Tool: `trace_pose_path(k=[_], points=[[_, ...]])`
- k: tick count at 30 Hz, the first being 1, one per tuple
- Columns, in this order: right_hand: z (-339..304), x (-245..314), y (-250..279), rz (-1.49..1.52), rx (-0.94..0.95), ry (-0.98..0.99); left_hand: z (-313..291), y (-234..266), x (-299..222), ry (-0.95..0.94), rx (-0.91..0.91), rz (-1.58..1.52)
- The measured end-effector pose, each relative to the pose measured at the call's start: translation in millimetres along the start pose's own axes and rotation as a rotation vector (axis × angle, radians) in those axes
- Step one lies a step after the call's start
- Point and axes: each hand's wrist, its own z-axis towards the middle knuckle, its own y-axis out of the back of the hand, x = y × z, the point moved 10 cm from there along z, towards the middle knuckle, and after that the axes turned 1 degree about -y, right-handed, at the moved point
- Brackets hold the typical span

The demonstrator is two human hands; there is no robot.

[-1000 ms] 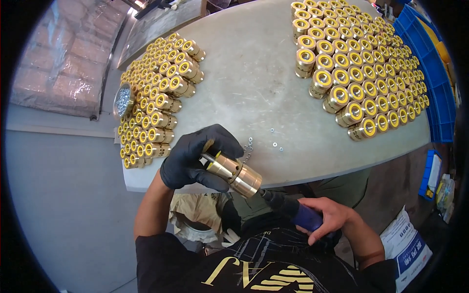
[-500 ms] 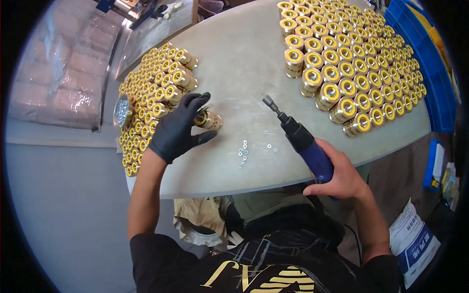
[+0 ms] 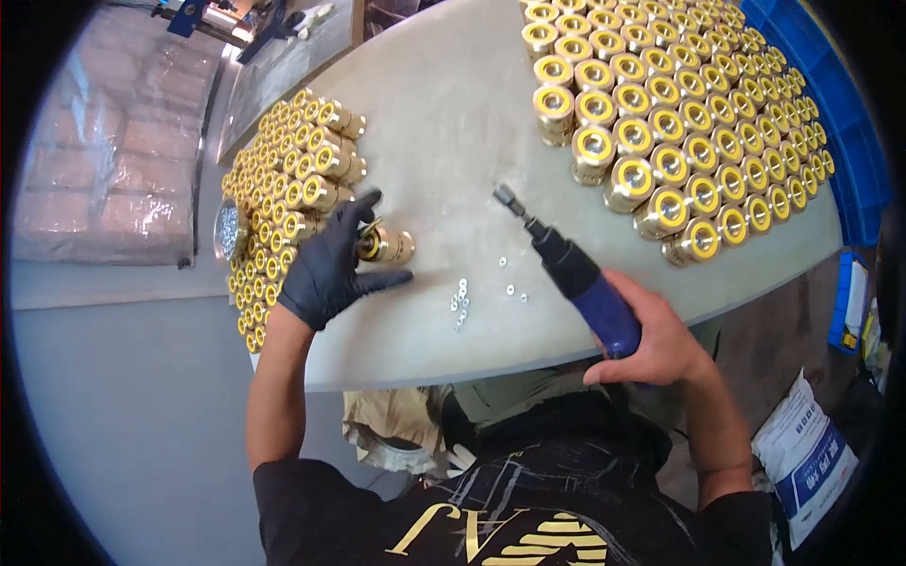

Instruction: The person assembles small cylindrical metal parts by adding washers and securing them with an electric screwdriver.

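My left hand (image 3: 330,269), in a black glove, has its thumb and forefinger spread wide around one brass-coloured cylinder (image 3: 394,248) lying on its side. Part of that cylinder's near-left end is hidden by the fingers. My bare right hand (image 3: 651,340) is wrapped round the blue-and-black body of a power screwdriver (image 3: 596,300). Its socket tip (image 3: 510,199) points up and left, over the table. Between the two hands lies a loose scatter of small silver nuts (image 3: 461,300).
Many brass cylinders with yellow ring faces (image 3: 698,151) stand packed at the right; another group (image 3: 283,179) fills the left edge. A bowl of small metal parts (image 3: 229,231) sits beside that left group. Blue bins (image 3: 840,160) line the far right. The grey table (image 3: 444,113) has a curved front edge.
The view has shifted slightly, so the table's things sit a little further left. My left thumb and forefinger have spread further apart near the lying cylinder. The right hand keeps the screwdriver.
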Motion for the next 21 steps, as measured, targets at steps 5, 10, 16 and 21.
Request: trace_pose_path(k=[5, 10, 16, 21], points=[[-2, 0, -3, -0.086, 0.070, 0.081, 5, -14, 7, 0.007, 0.077, -0.102], [-5, 2, -3, -0.031, 0.098, 0.106, 9, -7, -8, 0.054, 0.025, -0.051], [-5, 3, 0, -0.062, 0.096, 0.197, 30, -9, -4, 0.053, 0.136, -0.122], [-9, 0, 1, -0.082, 0.134, 0.193, 110, 43, 21, 0.236, -0.352, -0.730]])
